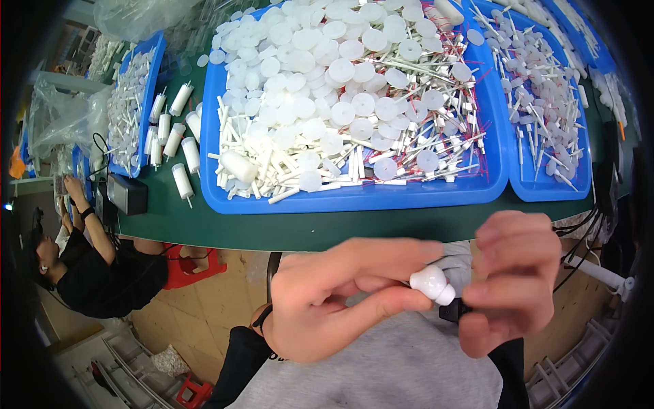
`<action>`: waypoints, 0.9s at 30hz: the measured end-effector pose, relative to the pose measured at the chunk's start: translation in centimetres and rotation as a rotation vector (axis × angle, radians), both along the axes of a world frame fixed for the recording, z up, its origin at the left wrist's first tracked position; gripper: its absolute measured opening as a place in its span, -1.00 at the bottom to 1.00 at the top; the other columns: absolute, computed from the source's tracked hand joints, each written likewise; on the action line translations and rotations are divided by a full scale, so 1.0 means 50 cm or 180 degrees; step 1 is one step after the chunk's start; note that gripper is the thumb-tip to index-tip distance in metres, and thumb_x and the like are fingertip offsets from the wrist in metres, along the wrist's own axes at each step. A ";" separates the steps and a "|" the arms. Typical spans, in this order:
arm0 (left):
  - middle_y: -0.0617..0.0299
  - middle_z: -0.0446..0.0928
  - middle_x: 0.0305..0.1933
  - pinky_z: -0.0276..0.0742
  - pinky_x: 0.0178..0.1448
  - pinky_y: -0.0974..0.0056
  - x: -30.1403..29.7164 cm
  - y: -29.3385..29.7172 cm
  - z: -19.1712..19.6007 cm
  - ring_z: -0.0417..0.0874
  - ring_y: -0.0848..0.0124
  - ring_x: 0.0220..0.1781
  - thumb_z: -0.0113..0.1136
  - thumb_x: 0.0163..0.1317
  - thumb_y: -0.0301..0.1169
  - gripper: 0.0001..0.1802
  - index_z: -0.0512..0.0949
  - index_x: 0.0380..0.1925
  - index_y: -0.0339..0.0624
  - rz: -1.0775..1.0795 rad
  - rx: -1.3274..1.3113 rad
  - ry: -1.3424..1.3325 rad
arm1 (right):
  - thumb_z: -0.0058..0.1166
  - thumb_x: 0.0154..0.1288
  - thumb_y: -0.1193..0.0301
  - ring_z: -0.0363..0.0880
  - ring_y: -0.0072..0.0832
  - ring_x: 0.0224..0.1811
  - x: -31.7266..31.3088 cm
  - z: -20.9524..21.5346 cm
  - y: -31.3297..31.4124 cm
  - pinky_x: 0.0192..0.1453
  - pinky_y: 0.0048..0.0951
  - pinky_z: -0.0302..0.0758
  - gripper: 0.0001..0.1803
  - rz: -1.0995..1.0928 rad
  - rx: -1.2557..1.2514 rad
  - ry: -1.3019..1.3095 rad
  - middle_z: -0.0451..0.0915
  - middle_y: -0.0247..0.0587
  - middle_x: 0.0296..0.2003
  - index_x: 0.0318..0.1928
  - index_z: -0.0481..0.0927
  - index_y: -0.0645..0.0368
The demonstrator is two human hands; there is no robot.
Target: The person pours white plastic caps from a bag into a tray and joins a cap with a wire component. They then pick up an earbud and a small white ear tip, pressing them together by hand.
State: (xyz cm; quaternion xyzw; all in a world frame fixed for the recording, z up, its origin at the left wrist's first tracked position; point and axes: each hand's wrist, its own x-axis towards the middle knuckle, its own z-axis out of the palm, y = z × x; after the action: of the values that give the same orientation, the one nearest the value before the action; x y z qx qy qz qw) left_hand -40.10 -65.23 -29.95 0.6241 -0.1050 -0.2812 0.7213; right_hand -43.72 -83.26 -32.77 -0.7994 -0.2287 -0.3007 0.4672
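Note:
My left hand (340,293) pinches a small glossy white bulb-shaped piece (430,281) between thumb and index finger. A rounded knob on the piece points toward my right hand. My right hand (511,283) is just right of the piece, somewhat blurred. Its fingers are curved, with the thumb apart from them and nothing visible between. Both hands are in front of my grey shirt, nearer to me than the table edge. Beyond them, a large blue tray (354,203) holds heaps of translucent white discs (340,70), short white tubes (272,153) and thin rods with red wires (443,146).
A second blue tray (552,194) of discs and rods stands at the right, another blue tray (155,65) at the left. Several white cylinders (181,180) lie on the green table (272,232). A black box (127,195) sits near the edge. Another person (95,279) works at the far left.

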 end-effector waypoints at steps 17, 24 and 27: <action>-0.18 0.55 -0.30 0.61 -0.22 0.24 0.002 -0.001 -0.027 0.65 0.19 -0.28 -0.11 0.24 -0.60 -0.74 0.33 -0.10 -0.59 -0.0494 -0.0615 -0.0157 | 0.05 0.18 0.28 0.46 -0.31 -0.32 0.004 -0.026 0.013 -0.25 -0.36 0.43 -0.71 0.0442 0.0841 0.0899 0.51 -0.01 -0.30 -0.30 0.51 0.31; -0.04 0.54 -0.15 0.60 -0.09 0.34 -0.004 0.001 -0.025 0.61 0.37 -0.19 -0.01 0.19 -0.66 -0.67 0.32 -0.02 -0.50 -0.0588 -0.0800 0.0492 | 0.00 0.23 0.26 0.45 -0.33 -0.31 0.000 -0.025 0.012 -0.26 -0.39 0.41 -0.70 0.0363 0.0874 0.1030 0.50 -0.02 -0.29 -0.31 0.53 0.30; -0.01 0.54 -0.19 0.59 -0.10 0.35 0.000 0.008 -0.022 0.61 0.38 -0.20 -0.01 0.19 -0.66 -0.68 0.33 -0.03 -0.48 -0.0702 -0.0832 0.0678 | 0.00 0.18 0.31 0.45 -0.33 -0.31 0.001 -0.019 0.014 -0.25 -0.40 0.41 -0.74 0.0375 0.0955 0.1172 0.50 -0.02 -0.29 -0.31 0.55 0.30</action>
State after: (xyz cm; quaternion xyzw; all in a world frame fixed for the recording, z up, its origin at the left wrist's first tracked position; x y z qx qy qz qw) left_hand -40.12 -64.85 -31.06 0.4767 -0.1314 -0.4070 0.7680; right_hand -43.66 -82.54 -33.70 -0.7477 -0.1388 -0.1527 0.6311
